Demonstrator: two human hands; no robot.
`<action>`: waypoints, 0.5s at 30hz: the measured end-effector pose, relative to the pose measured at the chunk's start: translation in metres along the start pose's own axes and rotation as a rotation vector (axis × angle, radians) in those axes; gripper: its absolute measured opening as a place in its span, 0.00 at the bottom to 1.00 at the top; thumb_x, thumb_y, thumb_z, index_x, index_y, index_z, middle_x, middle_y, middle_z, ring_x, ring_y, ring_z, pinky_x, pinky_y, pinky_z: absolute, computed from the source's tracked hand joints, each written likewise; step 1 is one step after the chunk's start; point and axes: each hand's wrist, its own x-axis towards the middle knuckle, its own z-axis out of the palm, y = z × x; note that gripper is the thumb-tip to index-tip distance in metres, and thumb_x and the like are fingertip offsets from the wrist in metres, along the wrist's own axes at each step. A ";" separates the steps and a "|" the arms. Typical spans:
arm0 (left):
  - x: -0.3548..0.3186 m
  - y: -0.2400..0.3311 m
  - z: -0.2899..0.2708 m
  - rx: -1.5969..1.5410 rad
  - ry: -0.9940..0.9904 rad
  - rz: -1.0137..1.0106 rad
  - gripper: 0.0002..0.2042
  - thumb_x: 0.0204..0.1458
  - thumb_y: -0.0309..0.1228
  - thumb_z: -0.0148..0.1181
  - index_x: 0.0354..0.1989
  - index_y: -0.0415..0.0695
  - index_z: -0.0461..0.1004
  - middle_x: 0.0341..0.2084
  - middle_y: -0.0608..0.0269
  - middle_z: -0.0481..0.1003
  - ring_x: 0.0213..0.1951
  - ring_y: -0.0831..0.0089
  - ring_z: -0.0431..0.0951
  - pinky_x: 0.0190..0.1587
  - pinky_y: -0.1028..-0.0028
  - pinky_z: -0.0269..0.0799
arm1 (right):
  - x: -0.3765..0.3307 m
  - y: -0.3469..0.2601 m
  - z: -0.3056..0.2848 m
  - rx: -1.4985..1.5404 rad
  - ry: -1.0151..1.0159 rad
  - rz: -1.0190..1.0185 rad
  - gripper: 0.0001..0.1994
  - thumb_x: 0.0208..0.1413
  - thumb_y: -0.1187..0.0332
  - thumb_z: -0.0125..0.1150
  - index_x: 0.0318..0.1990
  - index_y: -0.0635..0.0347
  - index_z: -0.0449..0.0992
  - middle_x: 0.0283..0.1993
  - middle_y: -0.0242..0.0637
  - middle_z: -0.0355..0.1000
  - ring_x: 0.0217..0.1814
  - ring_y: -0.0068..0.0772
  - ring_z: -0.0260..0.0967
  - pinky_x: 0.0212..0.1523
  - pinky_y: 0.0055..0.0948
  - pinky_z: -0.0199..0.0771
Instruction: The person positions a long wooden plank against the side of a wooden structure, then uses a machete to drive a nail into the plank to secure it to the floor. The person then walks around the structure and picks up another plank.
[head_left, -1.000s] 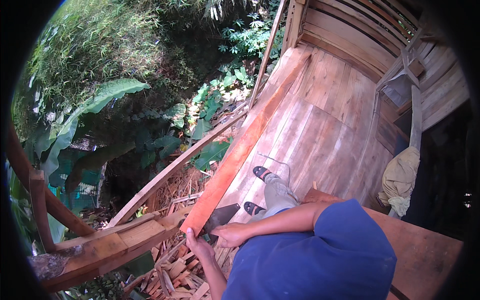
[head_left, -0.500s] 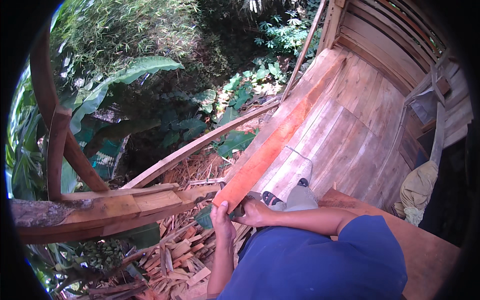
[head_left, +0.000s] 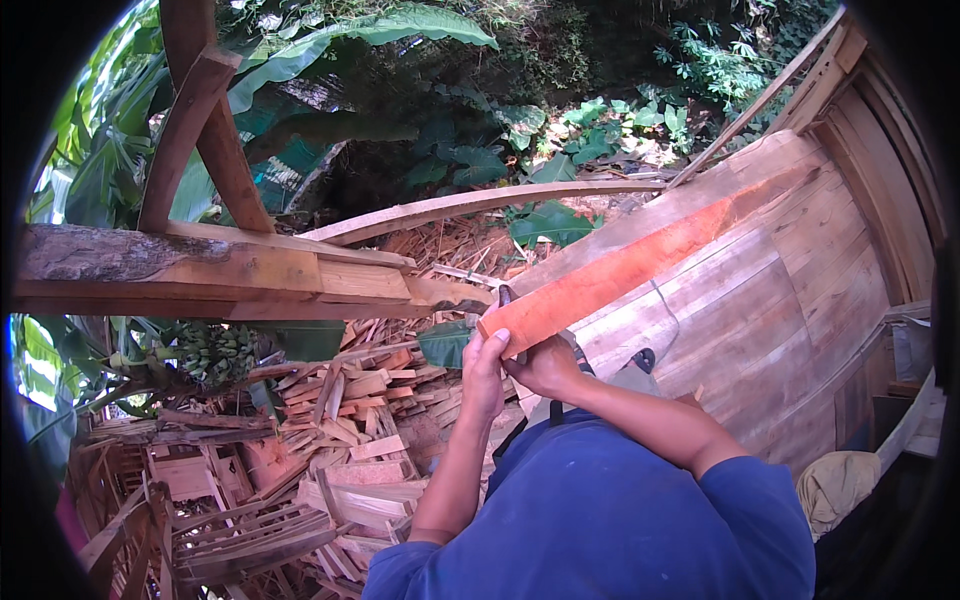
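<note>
A long, narrow wooden plank [head_left: 610, 262], orange-red on its sunlit face, slants from my hands toward the far right. My left hand [head_left: 484, 372] grips its near end, the thumb pressed on the upper face. Under the lower edge, my right hand [head_left: 548, 368] is curled against the plank, its fingers largely hidden in shadow. A small dark tip [head_left: 505, 295] sticks out past the plank's upper edge near my left hand; its kind cannot be made out.
At the left lies a thick squared beam [head_left: 270, 275] with posts [head_left: 190, 140] above it. Offcuts of wood [head_left: 370, 400] are heaped below. A plank floor [head_left: 720, 310] spreads to the right, beside a board wall [head_left: 880, 190]. A cloth [head_left: 838, 488] hangs at lower right.
The view has swung left and down, showing more of the offcut heap. The plank now lies at a flatter slant. Both hands have stayed at its near end.
</note>
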 end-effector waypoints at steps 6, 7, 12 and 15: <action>-0.001 0.000 -0.004 0.038 -0.003 -0.050 0.29 0.59 0.43 0.44 0.63 0.33 0.55 0.57 0.55 0.64 0.61 0.68 0.61 0.64 0.68 0.49 | -0.001 0.014 0.012 0.231 0.074 -0.008 0.17 0.45 0.64 0.62 0.42 0.61 0.73 0.34 0.50 0.73 0.39 0.55 0.71 0.41 0.47 0.70; -0.001 -0.002 -0.007 -0.017 0.007 -0.062 0.31 0.60 0.47 0.41 0.63 0.34 0.55 0.58 0.55 0.64 0.61 0.67 0.61 0.65 0.67 0.49 | -0.001 0.017 0.011 0.233 0.047 0.005 0.16 0.45 0.64 0.62 0.41 0.62 0.73 0.33 0.49 0.73 0.38 0.55 0.71 0.40 0.47 0.70; 0.003 0.002 -0.002 -0.049 0.005 -0.112 0.51 0.48 0.73 0.21 0.61 0.34 0.58 0.58 0.50 0.64 0.60 0.61 0.62 0.63 0.60 0.52 | -0.003 0.036 0.007 0.306 0.083 0.027 0.13 0.45 0.68 0.61 0.38 0.64 0.73 0.30 0.50 0.72 0.33 0.53 0.71 0.36 0.44 0.70; 0.002 0.005 0.001 -0.038 0.042 -0.161 0.54 0.45 0.75 0.17 0.62 0.33 0.56 0.59 0.49 0.62 0.61 0.58 0.61 0.64 0.58 0.52 | -0.005 0.049 -0.003 0.322 0.094 0.017 0.14 0.43 0.71 0.60 0.40 0.63 0.73 0.32 0.50 0.72 0.33 0.52 0.71 0.36 0.43 0.71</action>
